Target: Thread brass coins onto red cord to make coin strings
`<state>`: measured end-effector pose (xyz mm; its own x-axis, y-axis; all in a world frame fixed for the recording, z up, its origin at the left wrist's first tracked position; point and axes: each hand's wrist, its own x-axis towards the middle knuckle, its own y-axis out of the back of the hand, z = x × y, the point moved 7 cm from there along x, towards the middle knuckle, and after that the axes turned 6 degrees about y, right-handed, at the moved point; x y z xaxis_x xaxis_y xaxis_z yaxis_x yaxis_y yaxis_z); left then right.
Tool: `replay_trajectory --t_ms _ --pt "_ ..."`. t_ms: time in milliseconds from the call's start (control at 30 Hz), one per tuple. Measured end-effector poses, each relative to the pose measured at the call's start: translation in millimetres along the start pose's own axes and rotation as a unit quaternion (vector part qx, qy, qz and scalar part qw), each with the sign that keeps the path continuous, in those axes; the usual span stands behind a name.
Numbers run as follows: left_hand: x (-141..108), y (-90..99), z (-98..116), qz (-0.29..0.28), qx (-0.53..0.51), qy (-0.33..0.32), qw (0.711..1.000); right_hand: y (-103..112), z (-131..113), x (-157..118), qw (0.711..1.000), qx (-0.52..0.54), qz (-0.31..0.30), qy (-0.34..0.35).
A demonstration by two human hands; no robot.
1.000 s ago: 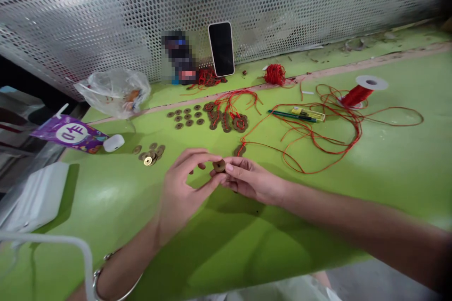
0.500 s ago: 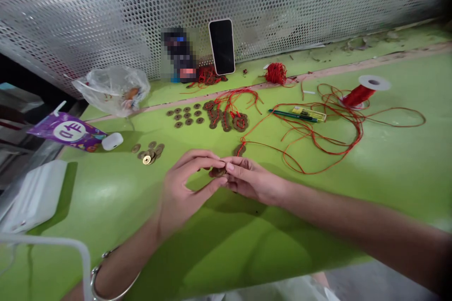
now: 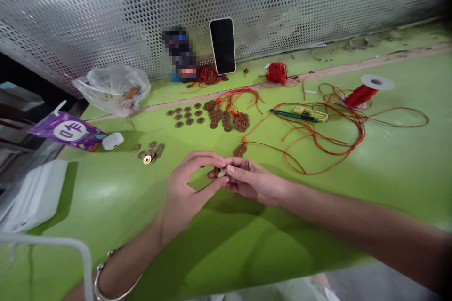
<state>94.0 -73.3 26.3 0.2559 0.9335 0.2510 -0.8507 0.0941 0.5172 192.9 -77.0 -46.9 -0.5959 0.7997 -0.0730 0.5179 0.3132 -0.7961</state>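
Between my two hands is a bronze-coloured coin with a hole in its middle [image 3: 221, 172]. My left hand [image 3: 190, 181] pinches it from the left with thumb and fingers. From the other side, the thumb and fingers of my right hand [image 3: 252, 178] close on it; part of the coin is hidden behind them. Just beyond my right fingers lies a coin strand [image 3: 240, 150] tied with red cord [image 3: 268, 143]. Farther back are rows of loose coins [image 3: 187, 114] and several coins bound with red cord [image 3: 241, 122]. A small coin pile [image 3: 151, 153] sits to the left.
At the right stand a spool of red cord [image 3: 362, 95] and loose loops, near a green pen [image 3: 294, 115] and a yellow packet [image 3: 310, 113]. A phone [image 3: 222, 46] leans on the perforated metal panel. Left are a purple packet [image 3: 68, 131] and a plastic bag [image 3: 113, 89].
The coin between my fingers has tilted, so its face and hole show more. My hands stay in nearly the same place.
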Motion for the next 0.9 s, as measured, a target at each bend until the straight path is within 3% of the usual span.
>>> replay_trajectory --t_ms 433,567,667,733,800,833,900 --pt "2 -0.3 4 -0.024 -0.003 -0.032 0.999 1 3 1 1.0 0.024 -0.002 -0.009" --pt "0 0.1 15 -0.02 0.058 -0.082 0.995 0 3 1 0.999 0.028 0.003 -0.014" --pt "4 2.7 16 -0.051 0.08 -0.107 0.99 -1 3 1 1.0 0.023 0.005 -0.019" --pt "13 14.9 6 -0.046 0.093 -0.091 0.99 0 3 1 0.999 0.017 0.01 -0.026" --pt "26 39.7 -13 0.013 0.161 -0.037 0.986 -1 4 0 0.999 0.011 0.009 -0.032" --pt "32 54.2 -25 0.045 0.231 0.007 0.972 -1 4 0 0.999 0.01 0.008 -0.034" --pt "40 74.4 -50 0.026 0.412 0.088 0.907 -2 4 0 0.999 0.01 0.009 -0.036"
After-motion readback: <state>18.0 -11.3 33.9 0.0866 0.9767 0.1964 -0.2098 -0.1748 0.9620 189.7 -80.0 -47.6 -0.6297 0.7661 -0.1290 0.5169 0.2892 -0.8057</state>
